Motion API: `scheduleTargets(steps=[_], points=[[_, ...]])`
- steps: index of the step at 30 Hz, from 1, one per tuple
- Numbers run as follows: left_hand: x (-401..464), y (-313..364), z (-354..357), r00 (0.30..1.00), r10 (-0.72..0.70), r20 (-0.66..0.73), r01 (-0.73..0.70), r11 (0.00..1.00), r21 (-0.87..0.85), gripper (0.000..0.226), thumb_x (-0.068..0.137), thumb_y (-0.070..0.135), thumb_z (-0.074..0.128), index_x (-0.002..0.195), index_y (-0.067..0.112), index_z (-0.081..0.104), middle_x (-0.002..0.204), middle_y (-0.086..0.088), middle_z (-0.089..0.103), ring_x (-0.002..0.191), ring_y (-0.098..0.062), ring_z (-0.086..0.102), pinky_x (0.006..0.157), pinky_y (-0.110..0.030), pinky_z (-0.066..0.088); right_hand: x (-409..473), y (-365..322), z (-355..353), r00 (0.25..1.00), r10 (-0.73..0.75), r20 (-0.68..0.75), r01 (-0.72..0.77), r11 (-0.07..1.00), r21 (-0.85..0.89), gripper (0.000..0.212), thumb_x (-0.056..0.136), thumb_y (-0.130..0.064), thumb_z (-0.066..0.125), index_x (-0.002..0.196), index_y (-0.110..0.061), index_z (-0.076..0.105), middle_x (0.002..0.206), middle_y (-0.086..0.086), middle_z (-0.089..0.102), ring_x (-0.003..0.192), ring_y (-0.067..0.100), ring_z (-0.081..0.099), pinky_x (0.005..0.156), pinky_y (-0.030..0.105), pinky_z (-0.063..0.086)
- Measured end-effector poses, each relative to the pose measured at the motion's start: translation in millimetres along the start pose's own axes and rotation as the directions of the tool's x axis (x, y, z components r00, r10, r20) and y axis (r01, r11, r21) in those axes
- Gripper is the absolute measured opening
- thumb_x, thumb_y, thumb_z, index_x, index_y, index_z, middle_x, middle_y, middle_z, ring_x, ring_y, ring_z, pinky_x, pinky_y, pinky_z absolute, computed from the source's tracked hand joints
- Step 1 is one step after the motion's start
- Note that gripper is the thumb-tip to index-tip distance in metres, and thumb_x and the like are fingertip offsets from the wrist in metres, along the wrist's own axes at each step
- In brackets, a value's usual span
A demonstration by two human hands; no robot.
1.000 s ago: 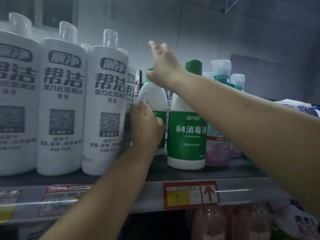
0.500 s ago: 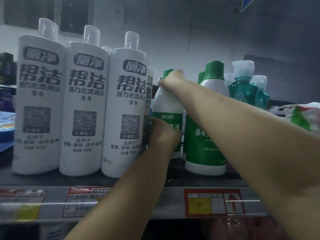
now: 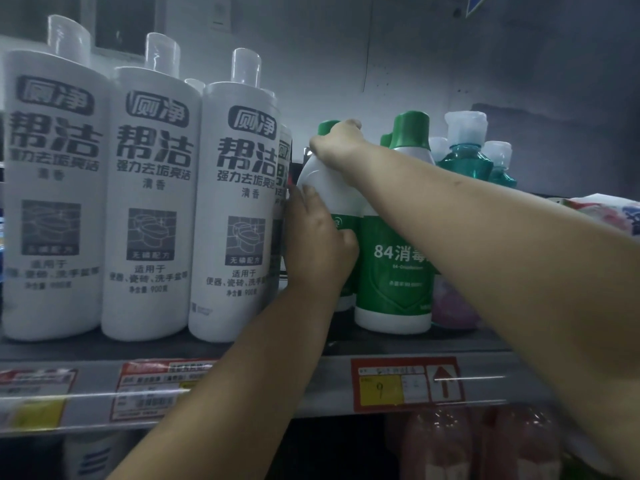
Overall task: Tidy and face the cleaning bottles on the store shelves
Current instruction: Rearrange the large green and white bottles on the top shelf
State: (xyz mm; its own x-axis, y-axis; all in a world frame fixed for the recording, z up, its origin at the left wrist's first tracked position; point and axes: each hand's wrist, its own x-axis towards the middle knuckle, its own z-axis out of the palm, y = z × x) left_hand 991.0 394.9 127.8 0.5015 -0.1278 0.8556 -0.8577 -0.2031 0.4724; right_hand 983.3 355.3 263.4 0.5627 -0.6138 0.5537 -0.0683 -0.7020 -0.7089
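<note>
A white disinfectant bottle with a green cap and green label (image 3: pixel 320 181) stands on the shelf (image 3: pixel 381 344) between the tall white toilet-cleaner bottles and a second green-capped bottle (image 3: pixel 394 271). My right hand (image 3: pixel 337 143) grips its neck and cap from above. My left hand (image 3: pixel 317 247) wraps round its body at the label, hiding most of the print. Three tall white toilet-cleaner bottles (image 3: pixel 239 209) stand in a row to the left, labels forward.
Teal bottles with clear caps (image 3: pixel 465 157) stand behind on the right, a pink bottle (image 3: pixel 450 303) low beside the second green one. Price tags (image 3: pixel 407 384) line the shelf edge. Pink bottles (image 3: pixel 440 445) fill the shelf below. A patterned package (image 3: pixel 609 213) lies at far right.
My right hand came down from the air onto the bottle's cap and neck. My left hand stayed on the bottle's body. The view shifted left.
</note>
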Motion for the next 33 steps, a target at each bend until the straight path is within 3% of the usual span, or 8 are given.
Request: scheduleTargets(steps=[2,6,12,16,20,24,28,33], points=[[-1.1,2.8,-1.2,0.999,0.032,-0.023,-0.032,0.999,0.023,0.075,0.076,0.008,0.056,0.142,0.0,0.023,0.148,-0.018,0.024,0.137,-0.029,0.023,0.115,-0.035,0.022,-3.2,-0.6,-0.7,1.0,0.007,0.011,-0.007,1.0,0.011,0.062,0.096,-0.022,0.045,0.139,0.002,0.008,0.137,0.011,0.038,0.104,0.022,0.039,0.081,0.022,0.026],[-2.4,4.7,-4.2,0.999,0.047,-0.016,-0.046,0.998,0.046,0.075,0.082,0.009,0.052,0.147,0.006,0.013,0.156,-0.008,0.009,0.144,-0.018,0.006,0.11,-0.02,0.001,-9.0,-2.0,-6.3,1.0,0.015,0.022,-0.016,0.999,0.042,0.054,0.097,-0.02,0.042,0.137,0.0,0.014,0.139,0.009,0.036,0.116,0.022,0.041,0.079,0.019,0.024],[-4.0,7.4,-6.8,1.0,0.026,0.012,-0.026,0.999,0.033,0.077,0.083,0.009,0.053,0.147,0.008,0.011,0.157,-0.006,0.005,0.144,-0.017,0.004,0.111,-0.022,0.003,-16.7,-1.9,-8.8,0.998,-0.065,-0.002,0.065,0.996,-0.064,0.058,0.092,-0.019,0.052,0.136,0.001,0.02,0.132,0.014,0.043,0.099,0.024,0.045,0.077,0.026,0.035],[-3.6,6.1,-5.5,0.999,0.007,0.035,-0.008,1.0,0.026,0.079,0.084,0.014,0.057,0.148,0.01,0.01,0.157,-0.005,0.004,0.144,-0.021,0.005,0.115,-0.03,0.009,-17.6,-0.6,-7.2,0.994,-0.108,-0.001,0.108,0.99,-0.086,0.057,0.093,-0.015,0.05,0.14,0.001,0.021,0.141,0.019,0.037,0.122,0.031,0.045,0.093,0.032,0.04],[-3.1,4.7,-5.6,0.999,-0.003,0.052,0.002,1.0,0.029,0.089,0.081,0.016,0.067,0.148,0.012,0.008,0.157,-0.007,0.002,0.144,-0.023,0.006,0.115,-0.032,0.012,-18.3,-0.2,-10.2,0.997,-0.077,0.029,0.079,0.994,-0.07,0.056,0.095,-0.018,0.048,0.137,0.001,0.016,0.133,0.014,0.042,0.097,0.022,0.043,0.073,0.025,0.036],[-2.8,4.0,-3.9,0.999,-0.011,0.047,0.01,0.999,0.034,0.092,0.079,0.014,0.07,0.148,0.014,0.008,0.157,-0.008,0.002,0.143,-0.025,0.007,0.114,-0.034,0.016,-21.2,1.1,-6.9,0.99,-0.141,-0.017,0.138,0.985,-0.101,0.057,0.095,-0.018,0.048,0.141,0.0,0.019,0.141,0.018,0.039,0.122,0.03,0.045,0.094,0.032,0.037],[-1.5,2.7,-0.4,0.998,-0.003,0.065,0.001,0.999,0.032,0.089,0.083,0.011,0.066,0.148,0.013,0.005,0.157,-0.009,-0.002,0.144,-0.024,0.002,0.114,-0.031,0.009,-21.8,4.2,-5.2,0.986,-0.157,-0.053,0.15,0.982,-0.118,0.051,0.096,-0.021,0.047,0.136,-0.005,0.021,0.132,0.015,0.046,0.104,0.027,0.05,0.077,0.027,0.034],[-3.1,2.2,-0.1,0.998,0.009,0.064,-0.011,1.0,0.025,0.086,0.085,0.009,0.063,0.148,0.011,0.004,0.157,-0.01,-0.003,0.144,-0.024,-0.001,0.114,-0.03,0.007,-21.4,4.5,-1.6,0.985,-0.152,-0.082,0.138,0.978,-0.158,0.053,0.094,-0.025,0.05,0.135,-0.006,0.022,0.132,0.016,0.047,0.117,0.031,0.05,0.088,0.031,0.038]])
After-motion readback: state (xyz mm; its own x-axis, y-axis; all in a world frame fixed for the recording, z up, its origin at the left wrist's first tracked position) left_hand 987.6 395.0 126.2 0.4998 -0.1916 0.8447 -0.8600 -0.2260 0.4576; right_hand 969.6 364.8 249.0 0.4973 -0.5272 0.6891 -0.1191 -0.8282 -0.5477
